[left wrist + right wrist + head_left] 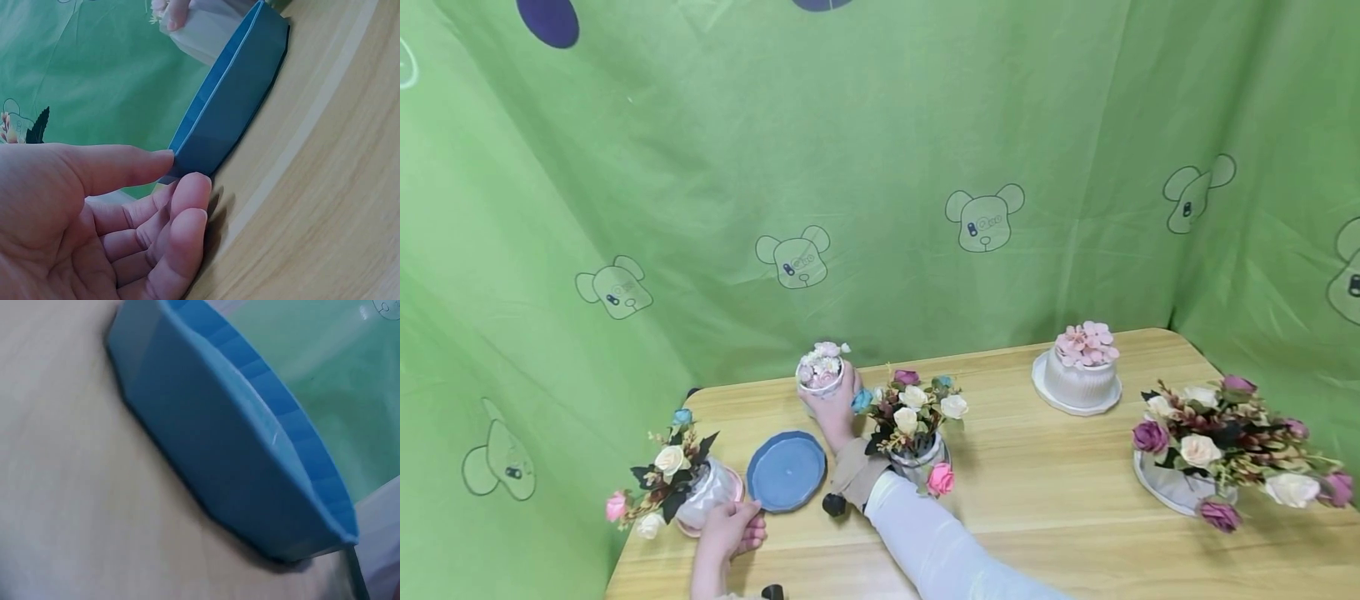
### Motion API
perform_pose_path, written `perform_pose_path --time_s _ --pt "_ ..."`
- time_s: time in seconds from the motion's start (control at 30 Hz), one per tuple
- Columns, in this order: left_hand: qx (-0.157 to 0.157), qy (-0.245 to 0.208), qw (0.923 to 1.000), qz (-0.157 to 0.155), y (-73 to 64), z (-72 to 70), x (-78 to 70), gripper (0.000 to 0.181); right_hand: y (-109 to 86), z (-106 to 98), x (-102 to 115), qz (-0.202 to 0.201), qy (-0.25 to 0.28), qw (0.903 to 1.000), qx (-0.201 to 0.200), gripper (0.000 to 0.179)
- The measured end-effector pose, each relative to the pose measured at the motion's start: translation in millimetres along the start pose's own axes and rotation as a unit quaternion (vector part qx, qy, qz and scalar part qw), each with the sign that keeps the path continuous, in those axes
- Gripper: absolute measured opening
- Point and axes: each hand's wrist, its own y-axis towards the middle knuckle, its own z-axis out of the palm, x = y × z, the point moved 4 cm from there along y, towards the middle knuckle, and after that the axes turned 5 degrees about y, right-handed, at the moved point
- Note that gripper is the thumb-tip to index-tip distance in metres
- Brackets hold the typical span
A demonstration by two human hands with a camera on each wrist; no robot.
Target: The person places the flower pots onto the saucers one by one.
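Note:
At the left of the table, my left hand (730, 532) pinches the near edge of a shallow blue plant saucer (786, 472). The left wrist view shows the thumb on its rim (220, 81) and the fingertips low against its side. Beyond the saucer, my right hand (837, 407) grips a small white flowerpot (808, 397) with pale pink and white flowers (822, 365), near the table's back edge. In the left wrist view, part of this pot (203, 28) shows behind the saucer. The right wrist view shows the saucer's side (212, 444) but not the right hand's grip.
A pot of roses (703, 492) on a pink saucer stands left of the blue saucer. Another rose pot (917, 458) is close beside my right forearm. Farther right are a white pot with pink blossoms (1081, 385) and a large rose arrangement (1206, 454).

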Motion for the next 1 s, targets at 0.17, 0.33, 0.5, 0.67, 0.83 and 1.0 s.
perform_pose_path --time_s 0.17,0.33,0.5,0.67,0.83,1.0 --pt "0.0 0.001 1.0 0.001 0.9 -0.3 0.3 0.02 -0.5 0.3 7.0 0.005 0.012 0.9999 0.004 0.101" --pt "-0.001 0.002 1.0 -0.002 1.0 -0.6 1.5 0.019 -0.3 0.3 17.0 0.002 0.007 1.0 0.006 0.101" --pt "-0.001 -0.001 1.0 0.0 0.9 -0.6 1.9 0.019 -0.5 -0.4 25.0 -0.01 0.007 0.9999 0.001 0.1" --pt "-0.001 -0.005 1.0 -0.002 1.8 -0.7 2.9 0.018 -3.0 -1.3 29.9 -0.004 0.006 1.0 0.002 0.101" --pt "0.001 -0.007 1.0 -0.001 2.5 -0.4 3.1 0.019 -6.8 -2.6 34.3 0.008 0.004 0.9999 0.011 0.102" --pt "0.002 -0.005 1.0 -0.001 1.3 0.1 2.4 0.018 -10.2 -3.8 36.4 0.014 -0.002 0.9998 0.016 0.103"
